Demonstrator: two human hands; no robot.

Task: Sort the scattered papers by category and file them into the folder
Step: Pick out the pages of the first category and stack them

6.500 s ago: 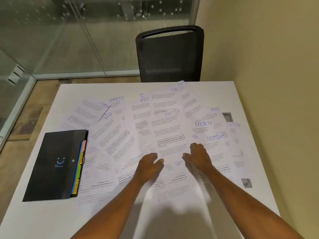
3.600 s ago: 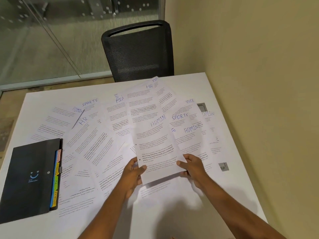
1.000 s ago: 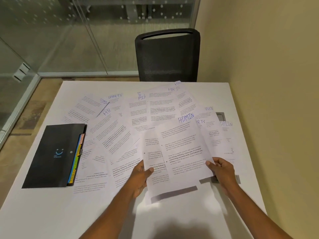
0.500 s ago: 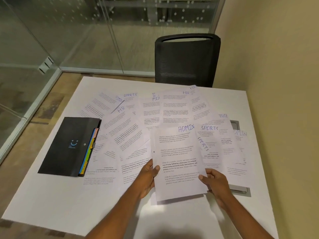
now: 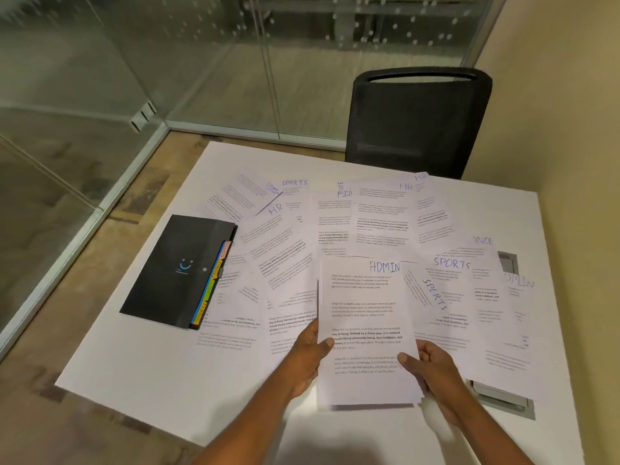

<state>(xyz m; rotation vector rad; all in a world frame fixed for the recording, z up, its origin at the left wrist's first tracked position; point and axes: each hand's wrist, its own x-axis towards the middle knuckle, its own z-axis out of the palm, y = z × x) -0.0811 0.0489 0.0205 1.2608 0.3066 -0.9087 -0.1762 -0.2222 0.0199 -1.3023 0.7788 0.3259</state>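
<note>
the admin papers (image 5: pixel 364 330) have slid into one neat pile near the table's (image 5: pixel 167 380) front edge, the left hand (image 5: pixel 307 350) and right hand (image 5: pixel 432 367) pinching its sides to keep it even, the folder (image 5: pixel 177 270) waiting by the left edge.

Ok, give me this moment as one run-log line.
phase: sorting | left hand: grips ADMIN-topped stack, left edge | right hand: grips its right edge | folder: flat on table, left of the scattered papers
</note>
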